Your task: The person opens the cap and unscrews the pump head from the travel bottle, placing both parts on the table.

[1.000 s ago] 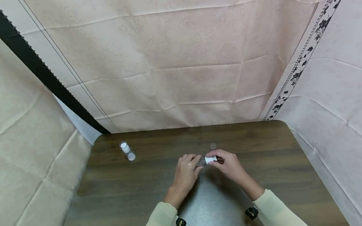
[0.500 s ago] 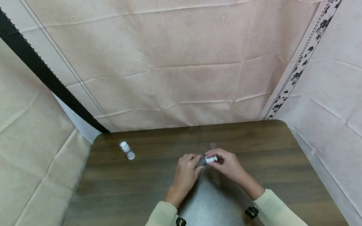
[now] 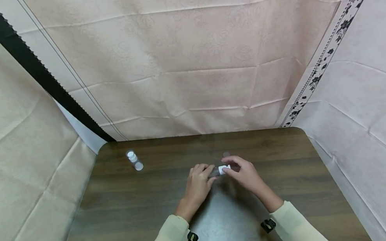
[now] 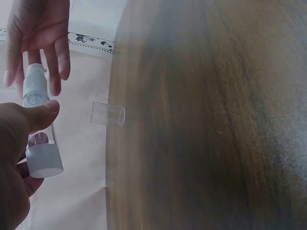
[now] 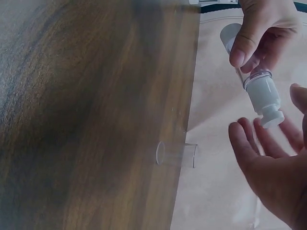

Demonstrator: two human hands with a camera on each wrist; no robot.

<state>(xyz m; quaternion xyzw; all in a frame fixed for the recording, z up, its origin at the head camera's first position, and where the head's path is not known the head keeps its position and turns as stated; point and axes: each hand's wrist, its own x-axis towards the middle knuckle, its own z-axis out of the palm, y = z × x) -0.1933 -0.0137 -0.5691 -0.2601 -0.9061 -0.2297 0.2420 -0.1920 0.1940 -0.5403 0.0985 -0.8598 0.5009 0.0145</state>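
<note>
My left hand (image 3: pixel 197 181) grips a small clear pump bottle (image 4: pixel 43 160) by its transparent body, thumb across the front. The bottle has a white base at one end and a white pump head (image 5: pixel 265 98) at the other, tilted toward my right hand. My right hand (image 5: pixel 276 175) is spread around the pump head, its fingers behind and below the nozzle, the thumb standing away in the right wrist view. A clear cylindrical cap (image 4: pixel 108 114) stands on the table just beyond the hands.
A second small bottle with white ends (image 3: pixel 135 160) is at the far left of the brown wooden table (image 3: pixel 126 221). Pale cloth sheets (image 3: pixel 186 58) hang behind the table and along both sides. Black devices (image 3: pixel 268 225) are strapped at both wrists.
My right hand has loosened from the pump head: its fingers have spread and lifted away. The left hand keeps its hold on the bottle, almost unmoved.
</note>
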